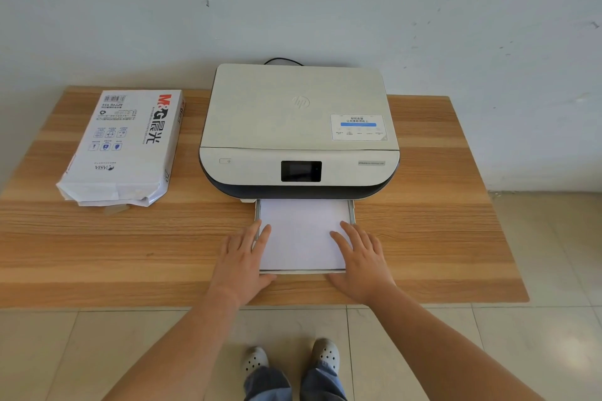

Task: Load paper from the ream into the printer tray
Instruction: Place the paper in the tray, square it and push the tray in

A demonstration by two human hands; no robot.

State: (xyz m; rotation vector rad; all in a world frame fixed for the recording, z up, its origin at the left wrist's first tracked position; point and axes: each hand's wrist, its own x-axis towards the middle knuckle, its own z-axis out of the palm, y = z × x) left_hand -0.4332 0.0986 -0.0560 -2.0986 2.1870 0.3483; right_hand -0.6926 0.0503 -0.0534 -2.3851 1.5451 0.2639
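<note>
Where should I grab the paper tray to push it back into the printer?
Probably the tray's near front edge, coming from the person's side. It sticks straight out of the printer toward you, with paper lying flat in it. The left hand and right hand already rest at its two front corners, so push evenly there.

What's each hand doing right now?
Left hand: open, flat on the paper's left edge.
Right hand: open, flat on its right edge.

Left hand (243,260) flat, fingers spread, right hand (361,260) likewise
</note>
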